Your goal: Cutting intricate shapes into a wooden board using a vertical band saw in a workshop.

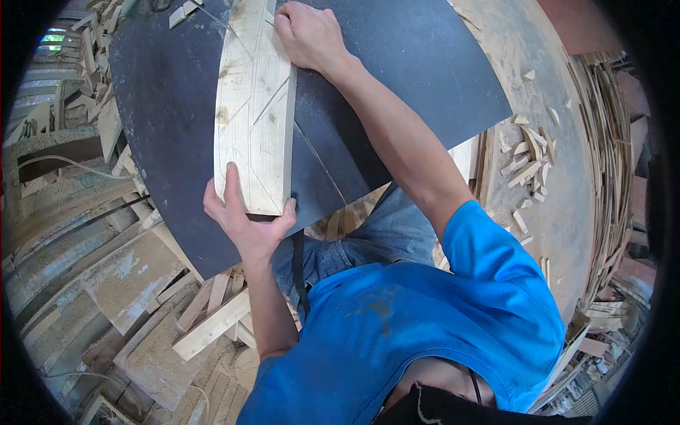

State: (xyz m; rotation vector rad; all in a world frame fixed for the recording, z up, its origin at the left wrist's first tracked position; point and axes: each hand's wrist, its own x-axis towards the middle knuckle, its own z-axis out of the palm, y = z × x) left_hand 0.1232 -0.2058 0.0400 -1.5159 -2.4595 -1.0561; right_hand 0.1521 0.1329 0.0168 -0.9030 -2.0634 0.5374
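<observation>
A long pale wooden board (256,120) lies lengthwise on a dark tabletop (397,64). Slanting pencil lines and dark slits mark its upper face, and a long seam runs along it. My left hand (248,223) grips the near end, thumb at the right corner and a finger stretched over the top. Farther up, my right hand (312,35) is curled against the board's right edge; its fingertips are mostly hidden. A thin straight groove (319,159) crosses the tabletop beside the board. The board's far end is cut off by the picture's upper edge.
Small wood offcuts (528,159) lie on a brown surface to the right, beside stacked thin strips (602,142). Scrap wood (212,326) and dusty planks (134,276) crowd the lower left. Light chips (183,14) rest at the table's far left.
</observation>
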